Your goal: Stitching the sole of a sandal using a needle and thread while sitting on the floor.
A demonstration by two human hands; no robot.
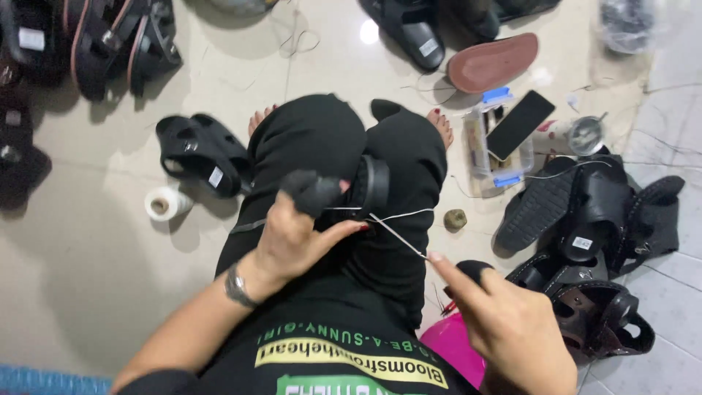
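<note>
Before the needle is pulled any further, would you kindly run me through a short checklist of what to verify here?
1. Right hand pinches the needle: ok.
2. Left hand steadies the black sandal on the lap: ok.
3. White thread runs free of knots: cannot tell.
4. Needle tip clear of the left fingers: not ok, it lies close beside them.
5. Thread spool stands nearby on the floor: ok.

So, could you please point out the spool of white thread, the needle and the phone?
spool of white thread [167, 203], head view, its wound side.
needle [398, 238], head view, mid-shaft.
phone [520, 124], head view, screen centre.
</note>
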